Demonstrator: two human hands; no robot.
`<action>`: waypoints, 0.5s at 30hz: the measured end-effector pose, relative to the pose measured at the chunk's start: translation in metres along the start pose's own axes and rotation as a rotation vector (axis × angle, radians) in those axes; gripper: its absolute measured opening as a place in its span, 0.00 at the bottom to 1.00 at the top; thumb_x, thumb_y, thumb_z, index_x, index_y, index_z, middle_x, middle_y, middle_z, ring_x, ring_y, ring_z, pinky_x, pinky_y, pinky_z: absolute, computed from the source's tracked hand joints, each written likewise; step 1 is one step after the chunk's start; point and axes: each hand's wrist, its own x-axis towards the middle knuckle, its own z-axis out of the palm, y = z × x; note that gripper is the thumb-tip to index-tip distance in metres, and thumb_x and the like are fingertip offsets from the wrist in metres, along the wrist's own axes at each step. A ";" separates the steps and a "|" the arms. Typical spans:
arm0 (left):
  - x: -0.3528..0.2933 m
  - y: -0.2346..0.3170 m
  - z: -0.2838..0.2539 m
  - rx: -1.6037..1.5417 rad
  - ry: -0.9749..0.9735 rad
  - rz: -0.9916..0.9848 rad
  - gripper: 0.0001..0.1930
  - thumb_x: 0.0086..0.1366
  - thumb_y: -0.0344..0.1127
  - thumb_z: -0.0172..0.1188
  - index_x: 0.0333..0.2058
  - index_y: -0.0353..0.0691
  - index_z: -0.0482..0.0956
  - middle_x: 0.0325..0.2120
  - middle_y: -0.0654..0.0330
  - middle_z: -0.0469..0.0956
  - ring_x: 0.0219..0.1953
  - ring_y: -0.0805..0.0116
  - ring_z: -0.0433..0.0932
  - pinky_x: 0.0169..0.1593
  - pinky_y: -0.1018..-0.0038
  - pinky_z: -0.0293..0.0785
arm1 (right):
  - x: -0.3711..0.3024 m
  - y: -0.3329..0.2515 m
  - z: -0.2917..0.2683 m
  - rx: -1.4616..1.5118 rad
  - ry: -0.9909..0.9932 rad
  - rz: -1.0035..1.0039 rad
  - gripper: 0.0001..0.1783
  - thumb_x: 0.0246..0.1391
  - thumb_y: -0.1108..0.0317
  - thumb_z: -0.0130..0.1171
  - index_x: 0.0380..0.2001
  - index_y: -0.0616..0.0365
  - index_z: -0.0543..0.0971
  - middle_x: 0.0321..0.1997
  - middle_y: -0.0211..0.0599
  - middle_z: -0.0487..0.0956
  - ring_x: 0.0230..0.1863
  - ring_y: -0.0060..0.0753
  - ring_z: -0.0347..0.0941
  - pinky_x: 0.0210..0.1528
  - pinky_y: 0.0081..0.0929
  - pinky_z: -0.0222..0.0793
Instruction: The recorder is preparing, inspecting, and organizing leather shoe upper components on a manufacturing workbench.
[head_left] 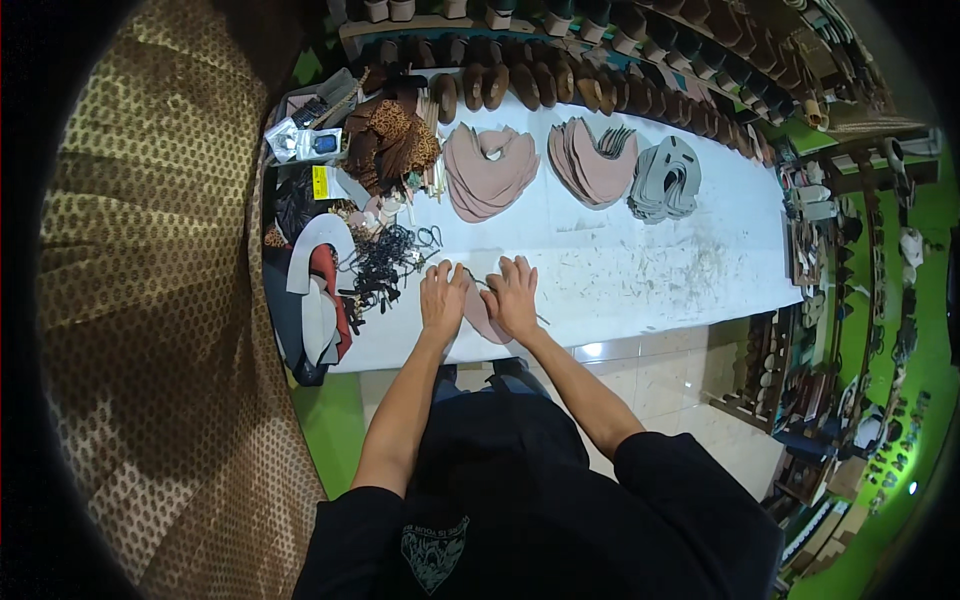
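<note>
- Piece of pink sheet material (482, 318) lies at the near edge of the white desk (650, 275), in the gap between the two hands and partly covered by them.
- Its visible part looks longer from far to near than across, its near end leaning slightly rightward, toward the person's body.
- Left hand (442, 300) rests along its left side, fingers bent toward the far end; right hand (513, 298) overlaps its right side, fingers spread forward, thumb turned inward.
- Both hands touch or nearly touch the piece, neither clearly nearer; whether either pinches it or merely presses it down, one cannot tell.
- A small dark strip shows by the fingertips at the far end, too small to identify.
- Beyond the hands lie two pink stacks (490, 192) and a grey stack (660, 195); a tangle of black cords (385, 262) sits left of the left hand.
</note>
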 end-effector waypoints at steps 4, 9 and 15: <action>0.000 0.002 -0.002 0.007 0.064 0.023 0.17 0.63 0.38 0.62 0.50 0.40 0.81 0.47 0.57 0.73 0.51 0.56 0.71 0.52 0.60 0.70 | 0.006 -0.001 0.010 0.073 0.117 -0.076 0.11 0.55 0.63 0.63 0.41 0.52 0.81 0.63 0.44 0.69 0.69 0.58 0.56 0.70 0.66 0.45; 0.006 0.003 -0.004 -0.006 0.032 0.029 0.18 0.61 0.37 0.64 0.50 0.40 0.81 0.45 0.58 0.73 0.51 0.56 0.71 0.51 0.61 0.69 | 0.011 0.006 0.024 0.082 0.057 -0.029 0.08 0.56 0.64 0.61 0.36 0.55 0.80 0.62 0.43 0.70 0.69 0.57 0.57 0.71 0.64 0.44; 0.007 0.001 -0.007 0.000 0.004 0.013 0.17 0.60 0.36 0.65 0.48 0.40 0.82 0.44 0.58 0.73 0.49 0.57 0.72 0.50 0.61 0.69 | 0.025 0.000 0.007 0.101 0.046 0.038 0.09 0.55 0.65 0.58 0.31 0.59 0.82 0.62 0.47 0.70 0.69 0.59 0.56 0.70 0.66 0.45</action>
